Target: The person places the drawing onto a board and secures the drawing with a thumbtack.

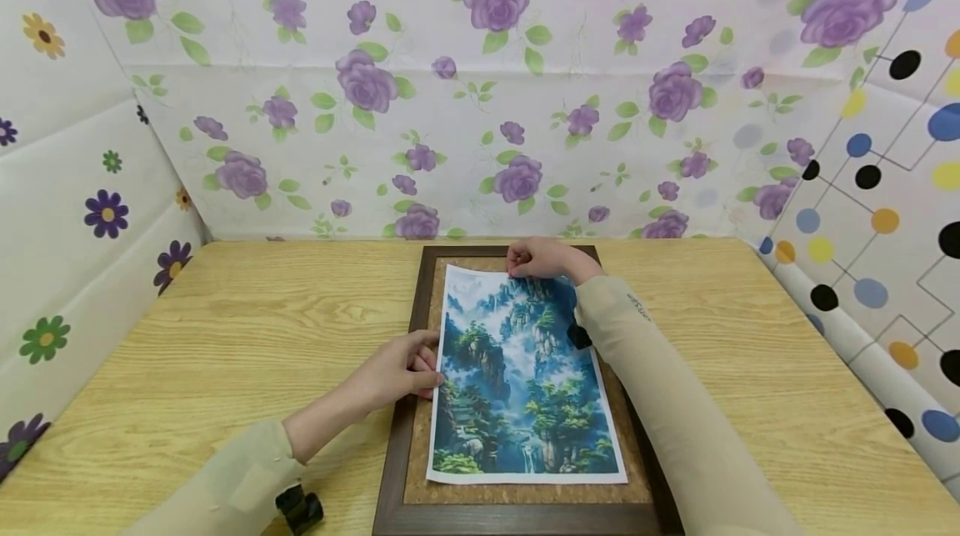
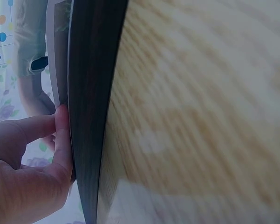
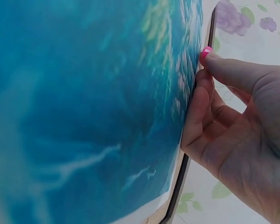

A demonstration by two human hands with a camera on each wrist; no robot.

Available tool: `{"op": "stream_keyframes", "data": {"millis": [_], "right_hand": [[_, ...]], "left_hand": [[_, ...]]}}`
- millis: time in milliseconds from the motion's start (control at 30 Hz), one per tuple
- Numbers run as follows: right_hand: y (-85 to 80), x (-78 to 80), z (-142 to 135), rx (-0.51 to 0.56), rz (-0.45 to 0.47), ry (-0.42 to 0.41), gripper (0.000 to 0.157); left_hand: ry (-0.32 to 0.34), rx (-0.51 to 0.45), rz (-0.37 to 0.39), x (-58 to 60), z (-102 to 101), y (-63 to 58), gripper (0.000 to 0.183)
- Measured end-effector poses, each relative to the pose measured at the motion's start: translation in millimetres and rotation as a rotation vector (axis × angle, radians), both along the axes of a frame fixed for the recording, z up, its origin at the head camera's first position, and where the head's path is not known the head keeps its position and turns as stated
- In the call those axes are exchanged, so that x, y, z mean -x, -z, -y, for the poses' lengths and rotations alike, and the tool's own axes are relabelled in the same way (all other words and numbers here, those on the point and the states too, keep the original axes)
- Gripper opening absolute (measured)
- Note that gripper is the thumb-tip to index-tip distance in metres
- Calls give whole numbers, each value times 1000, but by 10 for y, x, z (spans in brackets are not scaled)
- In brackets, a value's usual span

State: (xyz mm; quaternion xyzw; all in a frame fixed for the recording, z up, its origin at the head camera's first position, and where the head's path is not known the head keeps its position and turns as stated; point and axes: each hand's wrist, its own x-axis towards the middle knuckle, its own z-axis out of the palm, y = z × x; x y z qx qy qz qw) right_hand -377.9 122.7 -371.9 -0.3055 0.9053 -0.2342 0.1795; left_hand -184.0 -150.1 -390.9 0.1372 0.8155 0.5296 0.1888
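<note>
A printed landscape picture with white borders lies over a brown-framed cork board. My left hand pinches the picture's left edge between thumb and fingers; in the left wrist view this hand is beside the dark frame. At the top edge, my right hand pinches the paper near the middle. In the right wrist view the fingers of that hand are bent at the paper's rim, and a small bright pink piece shows at the thumb tip; its kind is unclear.
The board rests on a light wood-grain table, its far side close to a wall covering with purple flowers. Side coverings stand left and right, one with flowers, one with coloured dots. Black wrist devices sit at the sleeves.
</note>
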Motion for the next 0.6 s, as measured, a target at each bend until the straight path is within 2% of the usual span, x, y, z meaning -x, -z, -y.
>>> {"op": "stream_keyframes", "data": {"millis": [300,600], "right_hand": [[-5,20,-6,-25,29,-4,13],[5,20,18,-10,3,-20,13]], "left_hand": [[-3,1,3,2,-8,2,67],[-3,-1,3,0,-1,-8,67]]}}
